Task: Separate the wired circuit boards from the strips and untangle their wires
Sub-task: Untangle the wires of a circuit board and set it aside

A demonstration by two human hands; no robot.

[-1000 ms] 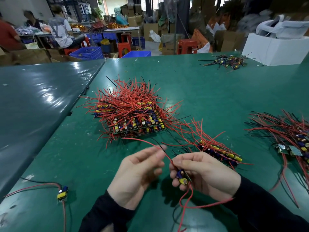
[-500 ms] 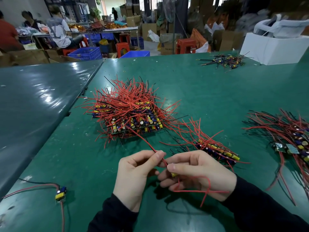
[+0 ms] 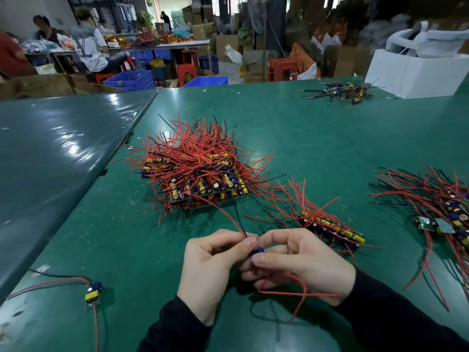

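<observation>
Both hands meet low over the green table [image 3: 317,138]. My right hand [image 3: 302,262] grips a small circuit board [image 3: 258,250] with a blue part; red wires loop out below the hand. My left hand [image 3: 210,265] pinches that board's red and black wires right beside it, and they trail up toward the big pile of strips [image 3: 200,168], a tangle of red wires over yellow and blue parts. A shorter strip [image 3: 332,228] lies just right of the hands. One separated board [image 3: 93,293] with its wires lies at the lower left.
Another heap of wired boards [image 3: 436,207] spreads at the right edge. A small pile of boards [image 3: 340,91] and a white box [image 3: 416,72] sit at the far right. A dark table [image 3: 50,148] adjoins on the left. People sit at benches behind.
My left hand, open with straight fingers a second ago, has curled and pinched the wires. The hands drew closer together and the board turned in my right hand, its yellow part hidden now.
</observation>
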